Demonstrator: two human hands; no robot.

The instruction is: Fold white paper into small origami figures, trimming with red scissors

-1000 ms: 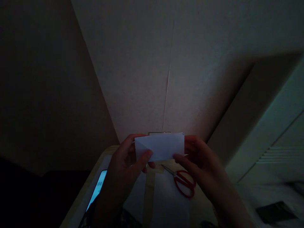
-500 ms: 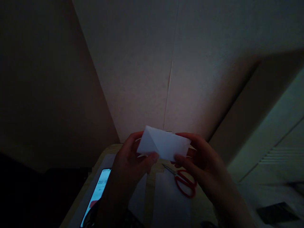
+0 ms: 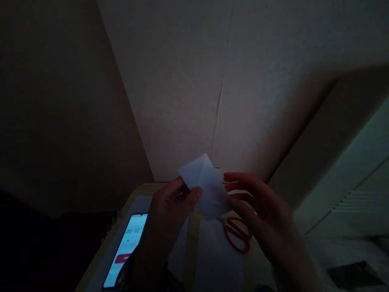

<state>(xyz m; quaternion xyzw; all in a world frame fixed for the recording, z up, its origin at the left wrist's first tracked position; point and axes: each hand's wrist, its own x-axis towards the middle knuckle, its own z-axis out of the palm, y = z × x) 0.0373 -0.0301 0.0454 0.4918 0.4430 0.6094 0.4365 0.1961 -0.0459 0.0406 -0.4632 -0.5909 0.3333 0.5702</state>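
Above the table [image 3: 145,189]: 1 folded white paper [image 3: 210,187], creased, tilted; left hand [image 3: 170,207] pinches it; right hand [image 3: 263,207] at edge, grip unclear.

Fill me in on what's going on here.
A person is handling a creased piece of white paper above a table. The left hand pinches it, thumb in front, while the right hand is at its right edge. Red-handled scissors lie below, and a lit phone showing a timer lies to the left, partly hidden by the left arm.
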